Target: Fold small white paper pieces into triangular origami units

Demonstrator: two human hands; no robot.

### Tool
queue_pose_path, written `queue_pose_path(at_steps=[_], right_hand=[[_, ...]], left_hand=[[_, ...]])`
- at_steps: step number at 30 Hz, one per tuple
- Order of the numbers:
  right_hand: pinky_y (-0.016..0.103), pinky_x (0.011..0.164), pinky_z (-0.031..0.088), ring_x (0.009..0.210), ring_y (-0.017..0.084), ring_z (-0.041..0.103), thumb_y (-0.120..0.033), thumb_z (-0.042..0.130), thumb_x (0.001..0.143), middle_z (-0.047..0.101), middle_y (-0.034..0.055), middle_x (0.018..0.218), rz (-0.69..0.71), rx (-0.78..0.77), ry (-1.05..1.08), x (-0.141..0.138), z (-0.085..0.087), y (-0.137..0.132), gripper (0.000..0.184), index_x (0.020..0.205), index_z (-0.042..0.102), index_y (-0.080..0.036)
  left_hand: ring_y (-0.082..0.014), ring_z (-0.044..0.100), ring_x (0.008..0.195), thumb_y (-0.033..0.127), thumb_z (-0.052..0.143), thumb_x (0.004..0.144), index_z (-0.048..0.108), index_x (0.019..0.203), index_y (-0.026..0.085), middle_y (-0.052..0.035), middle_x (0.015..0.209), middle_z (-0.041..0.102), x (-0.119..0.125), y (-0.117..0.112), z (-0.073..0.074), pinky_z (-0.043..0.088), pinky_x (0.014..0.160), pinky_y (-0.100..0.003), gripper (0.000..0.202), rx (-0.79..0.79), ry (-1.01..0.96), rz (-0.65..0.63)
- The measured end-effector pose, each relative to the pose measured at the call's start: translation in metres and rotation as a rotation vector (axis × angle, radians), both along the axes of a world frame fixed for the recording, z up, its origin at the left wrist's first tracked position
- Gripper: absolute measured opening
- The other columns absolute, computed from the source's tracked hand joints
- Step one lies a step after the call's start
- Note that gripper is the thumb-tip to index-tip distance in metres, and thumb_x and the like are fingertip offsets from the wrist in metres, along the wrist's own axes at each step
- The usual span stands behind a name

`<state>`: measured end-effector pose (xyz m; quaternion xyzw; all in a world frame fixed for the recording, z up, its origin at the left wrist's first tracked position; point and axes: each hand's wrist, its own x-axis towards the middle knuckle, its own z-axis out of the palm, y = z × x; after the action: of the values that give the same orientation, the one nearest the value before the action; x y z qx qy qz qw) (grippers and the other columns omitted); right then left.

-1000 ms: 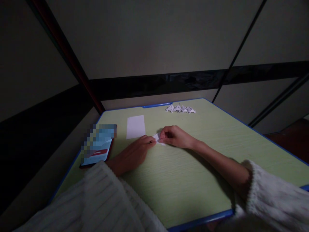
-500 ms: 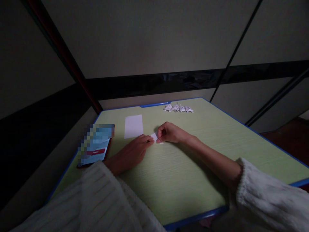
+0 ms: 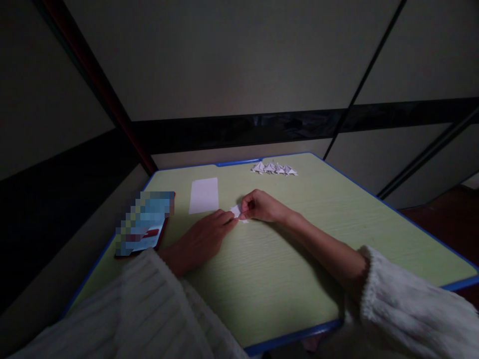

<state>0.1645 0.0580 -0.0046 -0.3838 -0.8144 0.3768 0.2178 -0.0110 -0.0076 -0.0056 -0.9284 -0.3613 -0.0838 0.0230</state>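
Note:
A small white folded paper piece lies on the pale green table, between my two hands. My right hand pinches its right side with curled fingers. My left hand rests low on the table, its fingertips pressed on the paper's left edge. Both arms wear white knitted sleeves.
A blank white paper rectangle lies just beyond my left hand. A phone with a lit screen sits at the table's left edge. A row of several small folded paper pieces stands near the far edge. The table has a blue rim.
My right hand has shifted slightly left and lifted a flap of the small paper. The view has drifted a little; my left hand stays pressed on the paper.

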Motion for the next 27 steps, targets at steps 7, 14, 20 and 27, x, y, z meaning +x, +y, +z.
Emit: queue_pose_path(at_steps=[7,14,20,27], right_hand=[[0.018,0.046,0.031,0.047,0.004,0.038,-0.02,0.063,0.056,0.046,-0.0045,0.049,0.063,-0.042,0.072,0.0031,-0.0052,0.0047,0.015,0.054,0.052,-0.009],[0.018,0.046,0.03,0.045,0.004,0.036,-0.02,0.062,0.057,0.044,-0.0052,0.046,0.049,-0.031,0.048,0.0023,-0.0044,0.0033,0.015,0.054,0.053,-0.009],[0.018,0.046,0.03,0.046,0.004,0.037,-0.015,0.062,0.057,0.044,-0.005,0.047,0.007,0.01,-0.008,0.0006,-0.0006,0.0015,0.011,0.054,0.053,-0.009],[0.017,0.045,0.029,0.045,0.004,0.036,-0.018,0.063,0.056,0.044,-0.0051,0.047,0.055,-0.045,0.038,0.0026,-0.0026,0.0039,0.014,0.054,0.052,-0.009]], left_hand=[[-0.0167,0.045,0.1,0.002,0.03,0.074,0.046,0.107,0.014,-0.0092,0.108,0.051,-0.0063,0.0039,-0.0009,0.036,0.088,-0.033,0.039,0.017,-0.027,-0.064],[-0.0164,0.046,0.099,0.003,0.03,0.075,0.045,0.108,0.014,-0.0094,0.108,0.05,-0.0062,0.0028,-0.0022,0.036,0.087,-0.03,0.038,0.013,-0.001,-0.059],[-0.0169,0.044,0.101,0.001,0.029,0.073,0.045,0.108,0.012,-0.0097,0.11,0.049,-0.0039,0.0002,0.0018,0.035,0.089,-0.03,0.041,0.017,0.021,-0.038],[-0.0148,0.047,0.1,0.0,0.03,0.07,0.049,0.106,0.011,-0.0099,0.109,0.053,-0.0077,0.0044,0.0051,0.035,0.09,-0.028,0.042,-0.031,-0.042,-0.059]])
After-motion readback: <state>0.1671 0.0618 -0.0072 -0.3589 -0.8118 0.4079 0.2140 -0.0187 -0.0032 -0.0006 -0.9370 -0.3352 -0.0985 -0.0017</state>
